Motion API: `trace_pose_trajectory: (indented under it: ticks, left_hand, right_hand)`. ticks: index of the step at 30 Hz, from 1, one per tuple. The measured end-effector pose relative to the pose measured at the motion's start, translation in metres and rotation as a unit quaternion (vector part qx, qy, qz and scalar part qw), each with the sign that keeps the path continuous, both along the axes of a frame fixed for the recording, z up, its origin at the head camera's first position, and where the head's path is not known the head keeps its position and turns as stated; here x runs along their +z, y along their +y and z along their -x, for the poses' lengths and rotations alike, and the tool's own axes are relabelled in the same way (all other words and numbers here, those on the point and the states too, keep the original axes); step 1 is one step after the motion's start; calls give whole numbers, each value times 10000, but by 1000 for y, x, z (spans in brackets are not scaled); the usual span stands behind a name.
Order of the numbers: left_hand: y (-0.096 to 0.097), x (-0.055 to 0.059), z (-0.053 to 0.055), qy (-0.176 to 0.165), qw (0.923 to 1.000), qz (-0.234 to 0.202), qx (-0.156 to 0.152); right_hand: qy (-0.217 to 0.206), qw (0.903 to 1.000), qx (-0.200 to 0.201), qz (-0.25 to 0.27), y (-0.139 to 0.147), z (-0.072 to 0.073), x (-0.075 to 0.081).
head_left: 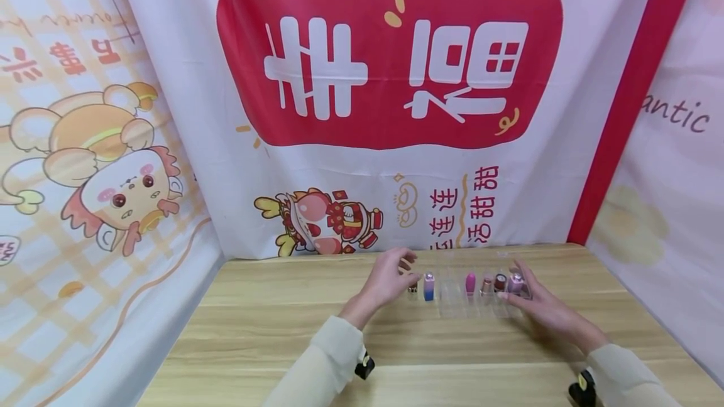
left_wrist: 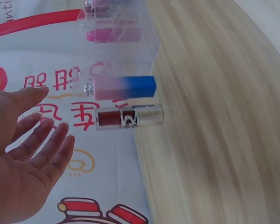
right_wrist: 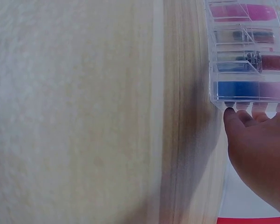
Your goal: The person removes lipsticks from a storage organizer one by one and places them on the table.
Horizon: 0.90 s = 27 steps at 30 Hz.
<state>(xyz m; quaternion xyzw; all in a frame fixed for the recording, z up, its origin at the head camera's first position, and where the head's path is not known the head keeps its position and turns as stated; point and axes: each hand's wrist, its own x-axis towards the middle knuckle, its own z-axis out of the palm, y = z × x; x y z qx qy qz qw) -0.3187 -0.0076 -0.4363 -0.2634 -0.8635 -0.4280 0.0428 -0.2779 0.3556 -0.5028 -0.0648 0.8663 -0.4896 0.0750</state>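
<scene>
My right hand (head_left: 545,309) holds the right end of a clear plastic lipstick organizer (head_left: 450,308), thumb at the front and fingers at the back. Inside it stand a magenta lipstick (head_left: 470,284), a pale tube (head_left: 486,286), a dark red lip gloss (head_left: 500,282) and a pink-and-blue lipstick (right_wrist: 242,88) at the right end. Left of the organizer, a second pink-and-blue lipstick (left_wrist: 123,87) stands upright on the table, beside a dark red lip gloss tube (left_wrist: 129,117) with a clear case. My left hand (head_left: 387,281) hovers by these two, fingers loosely bent and apart from them.
The wood-grain table (head_left: 271,331) runs back to a white cloth (head_left: 186,112) with a red printed panel. Printed cloths also hang at the left and right sides. Black straps with cameras (head_left: 364,366) sit at both wrists.
</scene>
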Motion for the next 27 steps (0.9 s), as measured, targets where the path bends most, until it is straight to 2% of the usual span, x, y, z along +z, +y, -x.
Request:
trace_pose_trajectory:
  ticks: [6,12,21,27]
  left_hand:
    - [13,4,-3,32,9999,-85,-112]
    - [23,9,-5,125,9994,-87,-314]
    - [34,7,-6,70,9995,69,-305]
    - [45,8,-6,277,9980,171,-545]
  right_hand:
    - [-94,9999,-46,-15,-1,-1,-1]
    - [113,9999,32,127,-1,-1,-2]
    - [190,9996,99,169,-1,-3,-2]
    - [176,9997,77,157,0,-1,-2]
